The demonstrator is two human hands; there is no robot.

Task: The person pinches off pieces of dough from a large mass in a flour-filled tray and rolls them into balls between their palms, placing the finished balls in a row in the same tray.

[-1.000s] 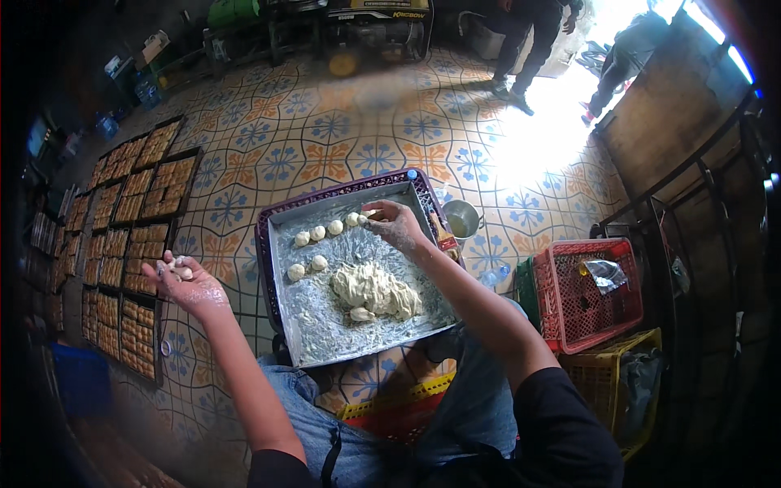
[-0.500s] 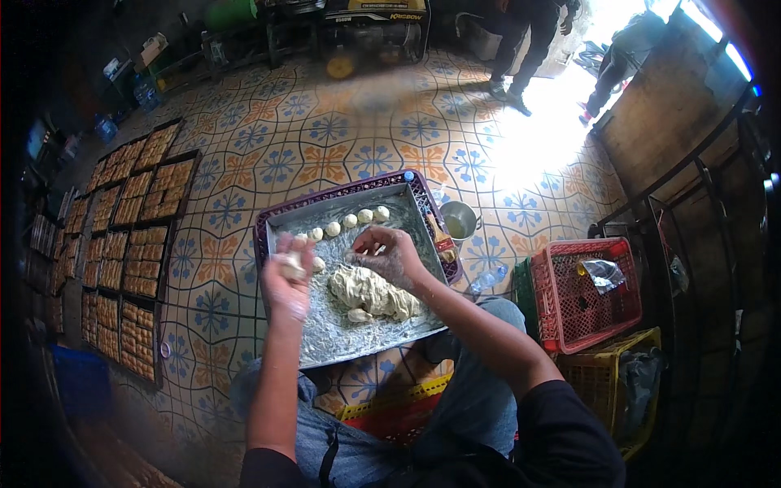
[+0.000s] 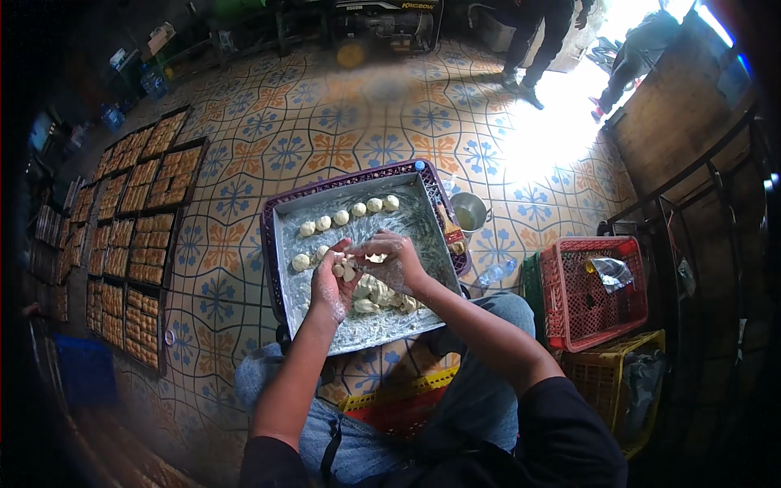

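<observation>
A metal tray point(image 3: 285, 313) dusted with flour stands before me, set on a purple plastic crate point(image 3: 271, 268). In my left hand point(image 3: 329, 289), fingers curled, lies a small lump of dough point(image 3: 346, 271). Floury too, my right hand point(image 3: 397, 262) is closed beside it over the tray; pale dough shows between its curled fingers. Below the hands lies a large folded mass of dough point(image 3: 368, 306), partly covered by them. Several dough balls point(image 3: 341, 217) form a slanting row along the tray's far side, and more, including one ball point(image 3: 301, 262), sit nearer at the left.
A brush point(image 3: 451, 230) rests on the crate's right edge, near a metal pot point(image 3: 470, 213) and a plastic bottle point(image 3: 496, 273). Red point(image 3: 556, 305) and yellow point(image 3: 602, 370) crates stand at right. Trays of baked goods point(image 3: 149, 248) cover the left floor. Two people stand far right.
My left hand has moved right and nearer, joining my right hand above the dough mass. Another dough ball shows at the tray's left. The view has shifted slightly.
</observation>
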